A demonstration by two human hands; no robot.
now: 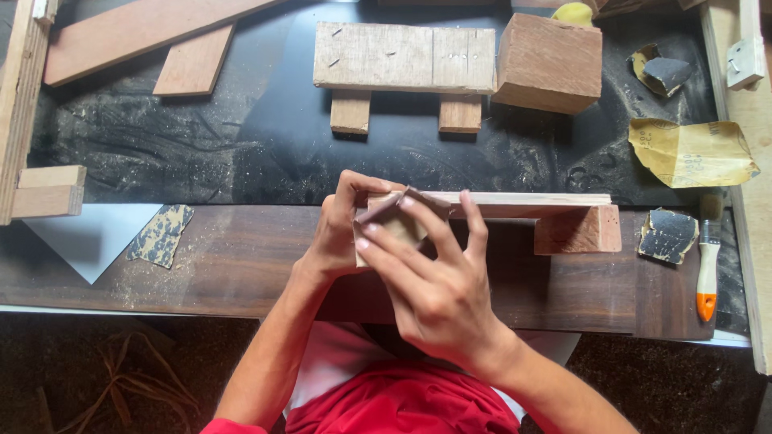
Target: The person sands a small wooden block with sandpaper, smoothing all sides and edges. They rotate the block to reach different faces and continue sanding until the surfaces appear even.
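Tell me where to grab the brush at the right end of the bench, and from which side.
Probably take the brush by its handle, which is white with an orange tip and points toward the person. Come from the near edge of the bench, fingers closing across the handle's width. It lies flat and lengthwise, with its bristle end pointing away beside a worn sandpaper scrap, so the near end looks the freest.

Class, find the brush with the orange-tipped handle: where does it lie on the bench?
In the head view, the orange-tipped brush lies at the bench's far right, just right of a worn dark sandpaper scrap and below the yellow sandpaper sheet.

Brush (707, 269) right of wooden strip (531, 198)
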